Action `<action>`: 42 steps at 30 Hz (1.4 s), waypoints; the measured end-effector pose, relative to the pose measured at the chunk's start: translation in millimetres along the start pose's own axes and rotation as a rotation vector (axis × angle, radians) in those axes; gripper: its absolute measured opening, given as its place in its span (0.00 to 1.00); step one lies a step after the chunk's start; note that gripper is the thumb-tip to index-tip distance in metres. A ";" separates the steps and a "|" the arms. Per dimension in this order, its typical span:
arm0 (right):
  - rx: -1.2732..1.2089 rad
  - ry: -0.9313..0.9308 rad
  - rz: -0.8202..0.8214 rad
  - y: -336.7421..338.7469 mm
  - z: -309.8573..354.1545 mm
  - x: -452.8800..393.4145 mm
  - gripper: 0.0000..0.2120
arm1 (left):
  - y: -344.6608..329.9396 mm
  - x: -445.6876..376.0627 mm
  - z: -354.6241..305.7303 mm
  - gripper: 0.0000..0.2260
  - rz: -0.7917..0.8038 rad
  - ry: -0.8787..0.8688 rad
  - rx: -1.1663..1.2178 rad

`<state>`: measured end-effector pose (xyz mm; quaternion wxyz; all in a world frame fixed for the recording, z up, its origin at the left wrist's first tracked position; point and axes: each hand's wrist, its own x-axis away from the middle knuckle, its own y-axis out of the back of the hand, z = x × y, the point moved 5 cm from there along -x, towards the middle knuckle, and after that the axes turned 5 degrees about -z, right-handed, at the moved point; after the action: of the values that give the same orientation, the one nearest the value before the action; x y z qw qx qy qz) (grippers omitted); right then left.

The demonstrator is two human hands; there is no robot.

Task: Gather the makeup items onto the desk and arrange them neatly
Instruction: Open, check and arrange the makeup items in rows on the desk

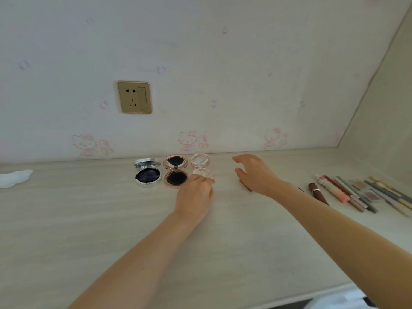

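three open compacts already lined up just below the wall socket [134, 97]; left hand [196, 195] pinching the clear compact [201, 167], rightmost of them; right hand [256, 172] loose, holding nothing; pencils and tubes [356, 192] far right of the socket probably still need tidying

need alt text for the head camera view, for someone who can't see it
Two bare arms reach over a pale desk: the left hand touches a clear open compact, last in a row with a pink compact and a silver compact; the right hand hovers open. Pencils and tubes lie at right.
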<state>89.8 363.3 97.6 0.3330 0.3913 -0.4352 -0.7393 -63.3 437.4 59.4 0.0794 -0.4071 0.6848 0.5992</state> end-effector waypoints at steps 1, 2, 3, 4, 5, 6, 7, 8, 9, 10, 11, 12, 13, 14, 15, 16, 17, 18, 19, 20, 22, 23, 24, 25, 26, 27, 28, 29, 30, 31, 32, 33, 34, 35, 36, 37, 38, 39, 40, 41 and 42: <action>0.004 -0.015 0.011 2.0 -10.0 5.5 0.20 | -4.3 -1.8 -8.3 0.13 0.020 -0.005 0.025; 0.010 -0.028 0.020 3.8 -19.8 10.8 0.20 | -9.3 -3.5 -17.2 0.13 0.041 -0.012 0.041; 0.014 -0.042 0.025 5.1 -30.4 14.7 0.20 | -14.9 -5.3 -25.9 0.14 0.065 -0.019 0.051; 0.020 -0.057 0.026 6.6 -40.4 17.7 0.20 | -20.6 -7.4 -34.3 0.15 0.092 -0.024 0.059; 0.025 -0.069 0.024 7.6 -49.8 19.7 0.20 | -26.7 -9.8 -41.1 0.15 0.120 -0.019 0.066; 0.031 -0.076 0.027 8.4 -57.7 21.3 0.20 | -32.7 -12.1 -46.8 0.15 0.146 -0.005 0.072; 0.038 -0.083 0.037 8.5 -64.8 22.8 0.21 | -38.7 -14.9 -51.3 0.15 0.171 0.016 0.076; 0.050 -0.090 0.058 8.2 -70.1 24.7 0.22 | -44.2 -17.5 -55.1 0.16 0.192 0.037 0.079; 0.061 -0.097 0.081 6.7 -75.4 26.3 0.23 | -49.3 -20.6 -57.9 0.16 0.207 0.061 0.085; 0.069 -0.104 0.102 5.2 -79.6 27.9 0.24 | -53.8 -23.4 -60.2 0.17 0.215 0.081 0.093; 0.069 -0.115 0.118 3.5 -83.9 29.1 0.24 | -58.2 -26.2 -62.1 0.18 0.221 0.101 0.103; 0.064 -0.125 0.131 2.1 -87.2 29.9 0.25 | -62.2 -28.2 -63.6 0.19 0.228 0.120 0.111; 0.057 -0.130 0.138 0.5 -89.8 29.6 0.25 | -65.8 -29.7 -64.1 0.20 0.238 0.136 0.113; 0.054 -0.132 0.139 -1.3 -91.2 28.8 0.25 | -68.8 -30.5 -64.4 0.21 0.250 0.146 0.105; 0.047 -0.131 0.140 -3.4 -92.4 27.4 0.25 | -72.3 -31.5 -63.8 0.23 0.261 0.153 0.089; 0.041 -0.129 0.144 -4.8 -92.1 26.9 0.25 | -75.7 -32.4 -62.8 0.24 0.267 0.166 0.081; 0.036 -0.127 0.150 -6.0 -91.5 26.1 0.24 | -78.2 -33.3 -62.0 0.24 0.269 0.186 0.086; 0.035 -0.113 0.150 -6.2 -89.1 25.1 0.23 | -79.4 -33.7 -61.8 0.24 0.266 0.206 0.096; 0.027 -0.093 0.146 -7.5 -87.4 23.6 0.19 | -80.2 -35.0 -61.7 0.24 0.263 0.223 0.106; 0.027 -0.074 0.143 -8.4 -85.7 22.6 0.13 | -81.2 -35.8 -61.9 0.22 0.261 0.235 0.112; 0.036 -0.047 0.135 -11.7 -85.2 21.2 0.07 | -82.2 -37.9 -62.8 0.19 0.256 0.254 0.121; 0.015 -0.051 0.136 -12.9 -85.3 21.5 0.06 | -82.1 -38.8 -63.6 0.18 0.253 0.263 0.129; -0.015 -0.059 0.142 -14.3 -84.9 22.6 0.06 | -81.6 -39.3 -64.3 0.18 0.254 0.274 0.142; -0.038 -0.070 0.139 -15.4 -84.7 23.3 0.05 | -81.3 -40.0 -64.6 0.18 0.257 0.288 0.156; -0.057 -0.087 0.132 -15.0 -83.4 24.5 0.03 | -80.4 -40.1 -64.7 0.18 0.257 0.305 0.176; -0.071 -0.109 0.124 -14.5 -82.4 25.6 0.02 | -78.9 -40.0 -65.0 0.18 0.257 0.322 0.202; -0.083 -0.130 0.119 -13.3 -80.2 27.4 0.03 | -77.1 -39.5 -65.6 0.19 0.256 0.335 0.229; -0.096 -0.155 0.121 -12.1 -78.7 29.3 0.07 | -74.8 -38.9 -66.3 0.19 0.253 0.343 0.255; -0.102 -0.166 0.122 -10.3 -76.3 31.2 0.11 | -72.1 -37.6 -66.7 0.20 0.248 0.351 0.282; -0.105 -0.167 0.122 -9.2 -74.4 32.9 0.13 | -69.7 -36.5 -66.0 0.21 0.240 0.364 0.315; -0.100 -0.159 0.126 -8.6 -72.8 34.9 0.14 | -66.9 -35.2 -65.2 0.22 0.234 0.379 0.356; -0.097 -0.153 0.135 -8.2 -71.2 36.8 0.15 | -64.4 -34.1 -64.0 0.24 0.230 0.399 0.400; -0.099 -0.140 0.140 -8.2 -69.7 38.5 0.15 | -61.1 -33.5 -62.6 0.25 0.218 0.417 0.445; -0.112 -0.125 0.135 -7.9 -68.2 39.5 0.17 | -58.4 -33.4 -60.1 0.25 0.198 0.439 0.497; -0.132 -0.109 0.121 -6.8 -66.1 40.3 0.18 | -54.2 -32.5 -57.3 0.26 0.179 0.469 0.563; -0.160 -0.100 0.098 -5.1 -63.9 41.1 0.20 | -49.6 -31.4 -53.9 0.26 0.168 0.513 0.643; -0.194 -0.087 0.071 -3.1 -60.8 42.3 0.22 | -44.7 -29.8 -50.3 0.26 0.166 0.560 0.729; -0.236 -0.079 0.053 -1.2 -57.2 44.2 0.24 | -40.2 -27.6 -46.0 0.26 0.168 0.601 0.814; -0.282 -0.073 0.042 1.2 -51.7 46.5 0.25 | -35.0 -24.5 -42.1 0.26 0.177 0.636 0.887; -0.322 -0.068 0.035 2.6 -46.2 48.8 0.25 | -30.5 -20.8 -37.7 0.28 0.179 0.666 0.953; -0.354 -0.062 0.033 3.7 -39.9 51.1 0.24 | -26.0 -16.8 -33.0 0.31 0.175 0.691 1.006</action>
<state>100.9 304.0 73.6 0.3951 0.2965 -0.3147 -0.8105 -22.7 417.3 58.6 -0.0145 -0.4327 0.9005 0.0404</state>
